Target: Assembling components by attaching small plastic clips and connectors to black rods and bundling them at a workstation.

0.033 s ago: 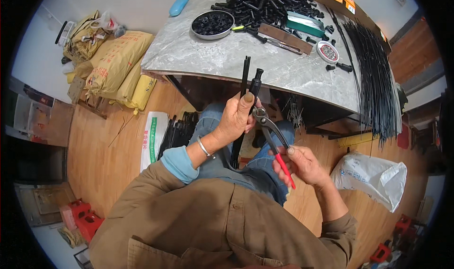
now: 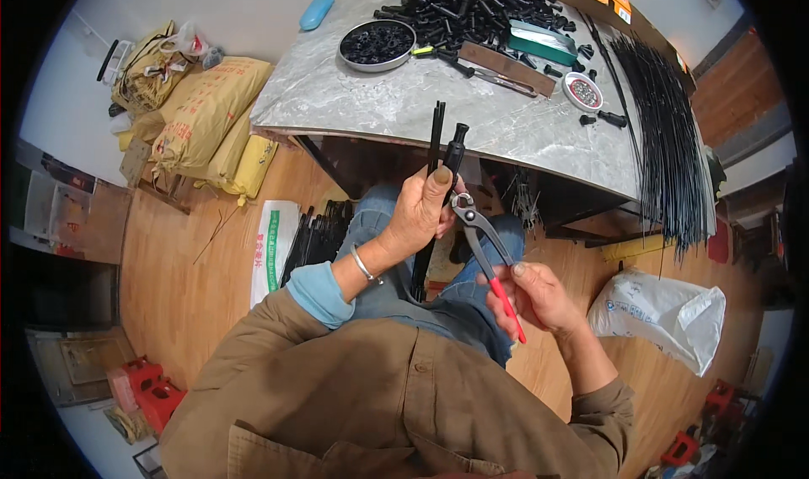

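My left hand (image 2: 419, 208) is wrapped round a black rod with a ribbed tubular end piece (image 2: 455, 148), held upright over my lap. Several thin black rods (image 2: 436, 133) stand up beside it in the same grip, and their lower ends run down between my knees. My right hand (image 2: 539, 298) holds a pair of end-cutting pincers (image 2: 484, 241) with red-sleeved handles spread apart. The pincers' jaws are at the black rod, close by my left fingers; whether they touch it I cannot tell.
Ahead is a grey marble-patterned table (image 2: 337, 100) with a pile of black tubular parts (image 2: 472, 7), a round dish of small black pieces (image 2: 377, 44) and a bundle of long black rods (image 2: 666, 133). Yellow sacks (image 2: 206, 108) lie left, a white bag (image 2: 657, 315) right.
The pincers' handles have spread slightly wider and their jaws have parted a little. My left hand and the rods stay nearly in place.
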